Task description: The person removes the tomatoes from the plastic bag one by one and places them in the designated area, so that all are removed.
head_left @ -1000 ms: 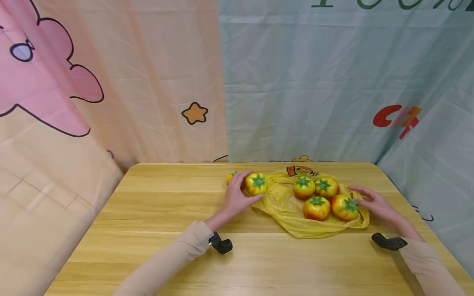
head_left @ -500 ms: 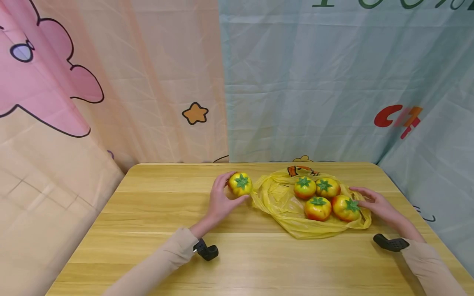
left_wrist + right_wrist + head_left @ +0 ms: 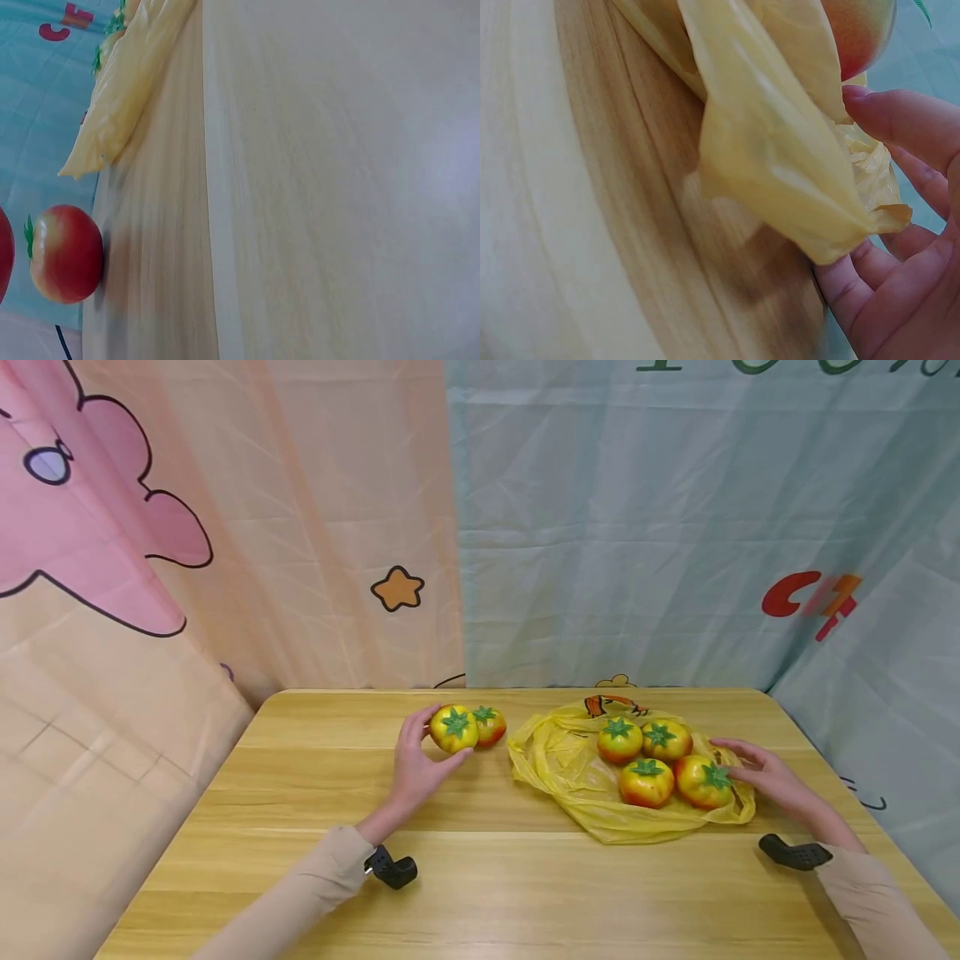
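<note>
While L hand [image 3: 416, 770] gripped one tomato [image 3: 448, 727] (curled approx. halfway) nr a second tomato [image 3: 491, 729], R hand [image 3: 772, 781], loosely spread, touched yellow bag [image 3: 558, 764].

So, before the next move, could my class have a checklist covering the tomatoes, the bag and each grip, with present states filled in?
1. Held tomato secured in the left grip: ok, thumb and fingers are around it.
2. Left grip free for another pick: not ok, it is occupied.
3. Held tomato apart from the loose tomato: ok, the left wrist view shows a gap.
4. Loose tomato outside the yellow bag: ok.
5. Four tomatoes within the bag's outline: ok.
6. Right grip pinching the bag: cannot tell, though it is at the bag's edge.
</note>
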Motion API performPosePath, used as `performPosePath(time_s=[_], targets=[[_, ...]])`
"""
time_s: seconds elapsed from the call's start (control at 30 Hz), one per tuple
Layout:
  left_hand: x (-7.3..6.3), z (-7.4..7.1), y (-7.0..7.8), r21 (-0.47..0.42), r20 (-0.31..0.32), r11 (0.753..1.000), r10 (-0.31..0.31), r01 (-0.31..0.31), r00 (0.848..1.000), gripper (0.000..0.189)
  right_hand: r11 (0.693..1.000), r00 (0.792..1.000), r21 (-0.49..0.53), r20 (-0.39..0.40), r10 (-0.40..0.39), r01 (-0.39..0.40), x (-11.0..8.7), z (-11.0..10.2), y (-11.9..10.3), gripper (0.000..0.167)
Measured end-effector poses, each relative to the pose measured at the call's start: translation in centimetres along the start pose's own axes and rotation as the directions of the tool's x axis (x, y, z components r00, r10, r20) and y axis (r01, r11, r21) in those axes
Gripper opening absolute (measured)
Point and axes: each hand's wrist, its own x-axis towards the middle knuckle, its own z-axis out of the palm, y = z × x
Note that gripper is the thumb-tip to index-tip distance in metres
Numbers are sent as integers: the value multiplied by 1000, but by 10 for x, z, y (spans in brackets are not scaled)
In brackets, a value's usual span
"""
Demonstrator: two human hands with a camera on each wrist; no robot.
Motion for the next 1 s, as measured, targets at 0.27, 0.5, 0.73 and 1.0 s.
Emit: performPosePath(time_s=[0.27, 0.5, 0.73, 1.0], targets=[[1, -14, -9, 11, -36, 999, -34, 34, 999, 76, 1000, 1000, 4, -3, 16, -16, -1, 0, 1, 49], [2, -23, -16, -12, -27, 988, -155, 154, 988, 75, 998, 1000, 53, -4, 27, -26, 0, 2, 0, 50], [6, -25, -26, -18, -24, 966, -258, 258, 966, 75, 997, 999, 64, 2, 33, -33, -1, 1, -2, 50], [10, -20, -35, 2, -16, 948, -317, 317, 948, 76, 999, 1000, 44, -2, 20, -20, -2, 1, -3, 48]])
